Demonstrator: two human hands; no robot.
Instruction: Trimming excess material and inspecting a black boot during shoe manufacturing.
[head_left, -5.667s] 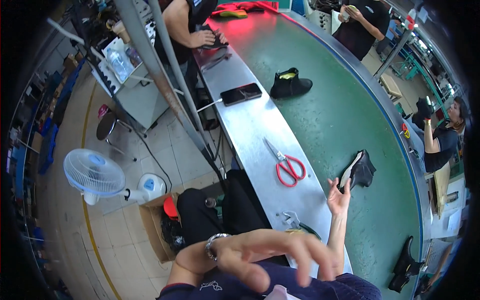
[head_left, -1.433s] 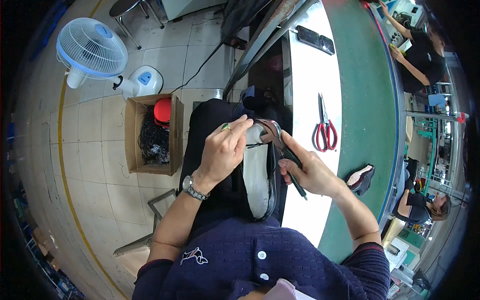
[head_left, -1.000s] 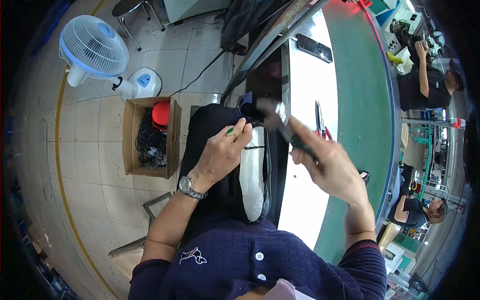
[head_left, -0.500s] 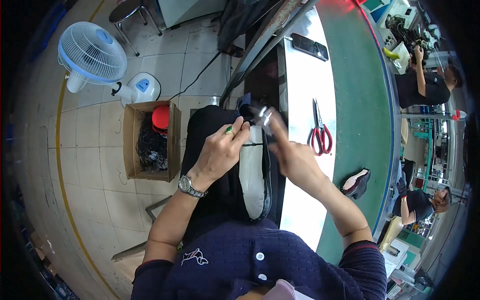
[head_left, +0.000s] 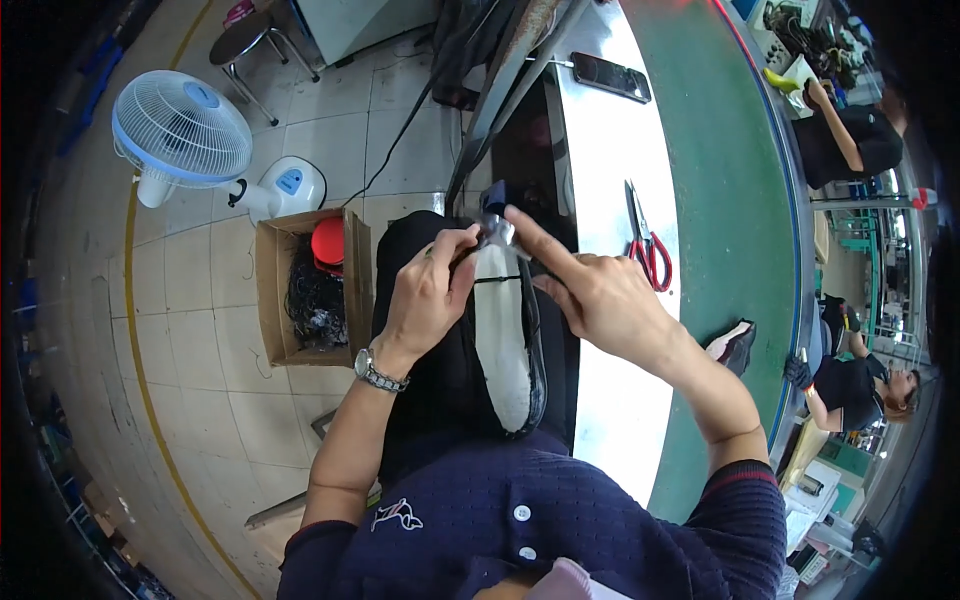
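A shoe lies bottom up over my lap, with a long white sole face, a dark upper around its edge and a thin black strap across it. My left hand is closed at the far end of the shoe, fingertips pinching its edge. From the other side, my right hand is closed around a shiny metal tool, index finger stretched along it. The tool's head meets the shoe's far end; its exact kind is blurred. Just beyond stands a dark blue piece.
Red-handled scissors and a phone lie on the metal bench edge. Another dark shoe rests on the green surface. A cardboard box and a fan stand left. Two people work at far right.
My right hand and the metal tool have come down onto the shoe's far end, and the tool is less blurred. My left hand has shifted slightly left. The whole view has shifted a little.
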